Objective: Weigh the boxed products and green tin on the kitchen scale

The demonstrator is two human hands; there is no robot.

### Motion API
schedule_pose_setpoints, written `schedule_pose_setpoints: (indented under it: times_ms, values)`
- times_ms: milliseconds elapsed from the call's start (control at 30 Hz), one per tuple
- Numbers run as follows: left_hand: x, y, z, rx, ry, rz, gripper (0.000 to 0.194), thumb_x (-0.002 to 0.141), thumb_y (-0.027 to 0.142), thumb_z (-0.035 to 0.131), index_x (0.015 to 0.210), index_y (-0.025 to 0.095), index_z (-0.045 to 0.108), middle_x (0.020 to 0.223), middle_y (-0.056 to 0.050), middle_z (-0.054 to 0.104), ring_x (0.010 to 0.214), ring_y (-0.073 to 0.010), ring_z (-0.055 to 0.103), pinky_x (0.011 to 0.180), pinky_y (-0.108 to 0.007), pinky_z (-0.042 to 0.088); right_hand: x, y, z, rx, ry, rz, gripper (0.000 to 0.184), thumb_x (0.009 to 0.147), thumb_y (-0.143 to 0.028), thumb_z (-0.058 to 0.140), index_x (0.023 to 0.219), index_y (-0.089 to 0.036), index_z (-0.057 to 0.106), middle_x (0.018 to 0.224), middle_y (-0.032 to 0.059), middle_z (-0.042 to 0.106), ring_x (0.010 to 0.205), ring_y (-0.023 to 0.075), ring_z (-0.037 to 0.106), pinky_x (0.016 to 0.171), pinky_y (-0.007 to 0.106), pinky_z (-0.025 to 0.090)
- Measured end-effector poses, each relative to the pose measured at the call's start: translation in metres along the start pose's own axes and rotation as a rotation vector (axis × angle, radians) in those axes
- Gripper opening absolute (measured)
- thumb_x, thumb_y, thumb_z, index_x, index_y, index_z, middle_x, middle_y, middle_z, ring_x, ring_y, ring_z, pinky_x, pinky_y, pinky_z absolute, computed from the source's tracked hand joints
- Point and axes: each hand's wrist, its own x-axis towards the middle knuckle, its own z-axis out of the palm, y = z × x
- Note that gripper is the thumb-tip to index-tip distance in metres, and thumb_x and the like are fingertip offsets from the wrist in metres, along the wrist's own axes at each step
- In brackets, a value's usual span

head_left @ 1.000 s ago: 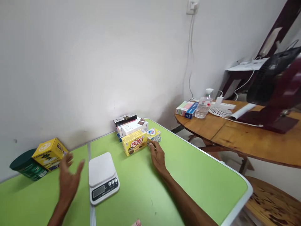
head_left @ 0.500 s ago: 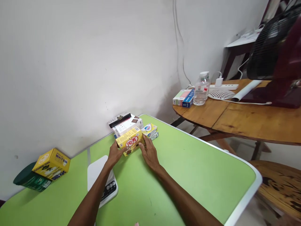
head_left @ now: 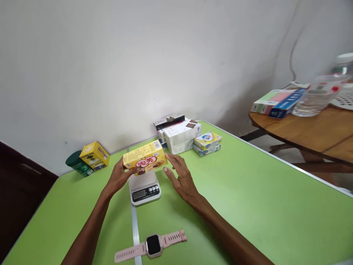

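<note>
A yellow snack box point(head_left: 146, 158) with red lettering is held up over a white kitchen scale point(head_left: 145, 188). My left hand point(head_left: 120, 176) grips its left end, the thumb across the front face. At the opposite end, the fingers of my right hand point(head_left: 180, 176) press on the box, with that thumb standing off its front. The box hides much of the scale's platform; the display and buttons show below it. Nearer to me, a pink-strapped smartwatch point(head_left: 153, 245) lies flat on the green table point(head_left: 220, 198).
Against the wall stand white cartons point(head_left: 180, 138) and two stacked soap boxes point(head_left: 207, 142). A yellow carton point(head_left: 95, 156) leans by a green tub point(head_left: 78, 163) at the left. A wooden table point(head_left: 309, 129) at right bears flat boxes point(head_left: 278, 101) and a clear bottle point(head_left: 314, 95).
Both hands have carried the yellow box from beside the white cartons leftward over the scale. The view has turned left and down, bringing the smartwatch into sight.
</note>
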Motion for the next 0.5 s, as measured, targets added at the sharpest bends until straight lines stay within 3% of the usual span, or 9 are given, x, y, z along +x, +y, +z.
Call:
schedule_pose_setpoints:
  times_ms: [100, 200, 400, 500]
  values:
    - [-0.020, -0.022, -0.022, 0.038, 0.017, -0.045, 0.056, 0.076, 0.046, 0.082, 0.123, 0.019, 0.067, 0.127, -0.011, 0.074, 0.109, -0.0293, 0.072, 0.093, -0.043, 0.058, -0.010, 0.002, 0.026, 0.029, -0.106, -0.002, 0.047, 0.102, -0.039, 0.053, 0.148, -0.028, 0.056, 0.133, 0.0113, 0.064, 0.125, 0.0280, 0.059, 0.107, 0.050, 0.052]
    - [-0.028, -0.041, -0.026, 0.023, 0.025, -0.072, 0.056, 0.075, 0.047, 0.082, 0.122, 0.019, 0.068, 0.124, -0.011, 0.075, 0.107, -0.0299, 0.073, 0.093, -0.045, 0.059, -0.018, 0.005, 0.040, 0.032, -0.167, 0.037, 0.046, 0.103, -0.039, 0.052, 0.148, -0.028, 0.055, 0.134, 0.0113, 0.064, 0.123, 0.0272, 0.060, 0.101, 0.046, 0.056]
    - [-0.036, -0.057, -0.024, -0.030, 0.058, -0.098, 0.077, 0.070, 0.049, 0.086, 0.135, 0.020, 0.058, 0.137, -0.014, 0.067, 0.118, -0.0310, 0.068, 0.101, -0.047, 0.054, -0.021, 0.018, 0.042, -0.001, -0.108, 0.204, 0.043, 0.103, -0.046, 0.050, 0.138, -0.024, 0.060, 0.131, 0.0122, 0.066, 0.117, 0.0256, 0.065, 0.091, 0.040, 0.058]
    - [-0.048, -0.076, -0.019, -0.136, 0.156, -0.117, 0.076, 0.081, 0.061, 0.073, 0.143, 0.022, 0.052, 0.145, -0.015, 0.061, 0.127, -0.0310, 0.063, 0.103, -0.046, 0.052, -0.020, 0.033, 0.038, -0.043, -0.064, 0.342, 0.040, 0.101, -0.049, 0.049, 0.124, -0.021, 0.064, 0.115, 0.0111, 0.071, 0.103, 0.0252, 0.069, 0.090, 0.041, 0.058]
